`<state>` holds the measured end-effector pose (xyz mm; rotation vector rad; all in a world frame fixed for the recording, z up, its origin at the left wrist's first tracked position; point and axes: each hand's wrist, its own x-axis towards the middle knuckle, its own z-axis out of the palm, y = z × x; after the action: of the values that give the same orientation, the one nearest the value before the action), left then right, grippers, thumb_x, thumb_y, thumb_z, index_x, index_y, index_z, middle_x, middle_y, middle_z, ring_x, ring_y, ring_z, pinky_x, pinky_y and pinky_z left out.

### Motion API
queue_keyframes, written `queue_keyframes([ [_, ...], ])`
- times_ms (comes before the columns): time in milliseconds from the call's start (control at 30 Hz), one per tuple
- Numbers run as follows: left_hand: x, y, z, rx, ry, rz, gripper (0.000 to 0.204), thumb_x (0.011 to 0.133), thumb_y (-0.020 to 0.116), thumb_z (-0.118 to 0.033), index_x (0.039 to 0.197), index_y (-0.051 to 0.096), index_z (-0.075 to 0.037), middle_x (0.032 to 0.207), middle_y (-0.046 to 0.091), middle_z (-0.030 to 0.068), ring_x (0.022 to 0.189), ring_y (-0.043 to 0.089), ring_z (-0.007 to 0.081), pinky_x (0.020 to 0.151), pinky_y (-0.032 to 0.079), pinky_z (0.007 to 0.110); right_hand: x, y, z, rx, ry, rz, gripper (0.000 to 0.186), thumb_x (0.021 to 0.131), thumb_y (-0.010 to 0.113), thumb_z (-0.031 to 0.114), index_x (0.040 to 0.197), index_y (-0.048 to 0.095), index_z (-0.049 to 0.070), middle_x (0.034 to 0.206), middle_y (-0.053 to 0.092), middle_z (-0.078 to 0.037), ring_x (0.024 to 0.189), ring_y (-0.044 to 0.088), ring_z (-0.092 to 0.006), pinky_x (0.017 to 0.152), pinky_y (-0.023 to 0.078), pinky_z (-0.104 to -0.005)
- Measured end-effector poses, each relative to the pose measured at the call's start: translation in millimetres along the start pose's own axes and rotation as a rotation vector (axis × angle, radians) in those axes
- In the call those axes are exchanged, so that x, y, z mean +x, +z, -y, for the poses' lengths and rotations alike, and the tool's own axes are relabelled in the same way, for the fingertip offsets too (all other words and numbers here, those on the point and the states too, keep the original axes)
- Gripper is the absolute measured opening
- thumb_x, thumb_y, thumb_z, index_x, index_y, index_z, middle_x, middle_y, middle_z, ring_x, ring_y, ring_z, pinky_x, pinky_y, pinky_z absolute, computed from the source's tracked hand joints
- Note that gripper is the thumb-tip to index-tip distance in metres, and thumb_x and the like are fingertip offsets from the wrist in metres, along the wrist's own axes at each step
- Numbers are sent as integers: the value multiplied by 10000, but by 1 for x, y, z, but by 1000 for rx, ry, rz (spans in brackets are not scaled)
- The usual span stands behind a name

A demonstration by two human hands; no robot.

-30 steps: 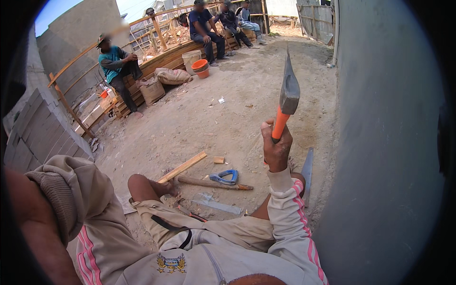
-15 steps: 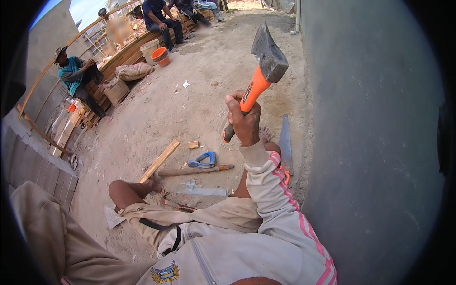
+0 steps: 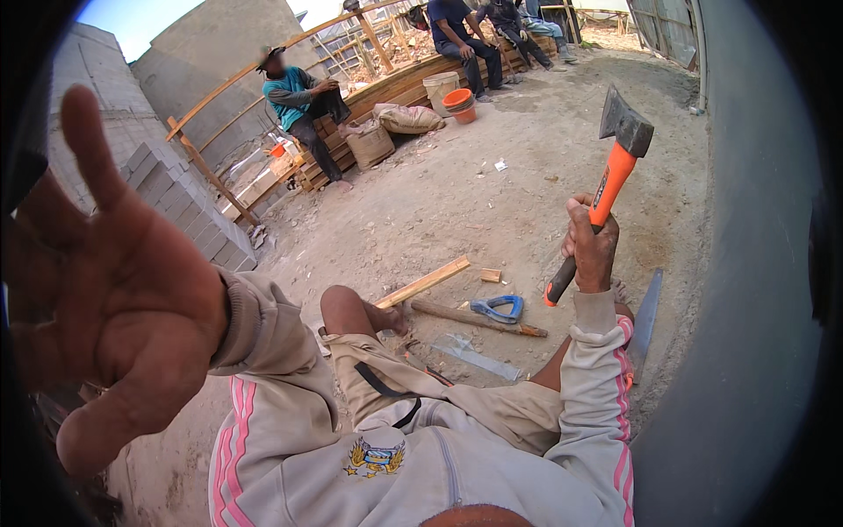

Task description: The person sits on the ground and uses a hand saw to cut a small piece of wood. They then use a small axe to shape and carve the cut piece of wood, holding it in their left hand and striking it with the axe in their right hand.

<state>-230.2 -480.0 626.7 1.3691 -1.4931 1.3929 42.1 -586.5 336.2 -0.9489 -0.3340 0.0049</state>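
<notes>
The left hand (image 3: 145, 285), grip spread, has been lifted at frame left, while the axe (image 3: 612, 183), upper right, is still squeezed by the right hand (image 3: 594, 250) alone.

1 hatchet (image 3: 615, 171) with a dark grey metal head and orange-and-black handle is held in the right hand (image 3: 592, 246), tilted, its head uppermost, its blade facing left.
</notes>
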Motion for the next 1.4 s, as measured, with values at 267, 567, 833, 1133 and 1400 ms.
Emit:
queue_keyframes([
  [267, -434, -77, -11, 510, -1664, 1218, 442, 928, 658, -432, 1262, 648, -142, 1308, 592, 172, 1202, 564, 372, 1010, 465, 464, 5, -14, -3, 210, -6, -122, 261, 936, 676, 140, 1154, 555, 62, 661, 462, 45, 465, 444, -47, 416, 398, -239],
  [567, -602, -85, -63, 194, -1894, 1292, 435, 883, 635, -469, 1132, 718, -121, 1074, 740, 148, 1006, 688, 359, 897, 528, 455, 12, -39, 10, 570, 205, -145, 216, 949, 623, 169, 1130, 511, 130, 649, 438, 44, 468, 438, -78, 456, 430, -299],
  [833, -638, -80, -96, 66, -1844, 1600, 401, 857, 653, -449, 1107, 737, -147, 1074, 742, 116, 986, 698, 334, 874, 533, 435, 10, -30, 3, 556, 171, -217, 197, 939, 633, 171, 1109, 533, 167, 661, 445, 48, 488, 438, -78, 480, 430, -308],
  [1133, -641, -74, -85, 132, -1825, 1555, 368, 853, 629, -416, 1072, 746, -144, 1063, 736, 134, 980, 687, 361, 876, 527, 459, 13, -39, 0, 585, 193, -188, 190, 952, 638, 192, 1106, 528, 171, 667, 446, 50, 503, 445, -80, 495, 439, -307],
  [1400, -630, -75, -87, 141, -1817, 1528, 396, 855, 659, -424, 1090, 741, -117, 1048, 738, 157, 970, 690, 362, 868, 528, 450, 16, -35, 1, 580, 158, -218, 188, 953, 613, 158, 1117, 522, 153, 675, 441, 33, 509, 437, -92, 508, 448, -321],
])
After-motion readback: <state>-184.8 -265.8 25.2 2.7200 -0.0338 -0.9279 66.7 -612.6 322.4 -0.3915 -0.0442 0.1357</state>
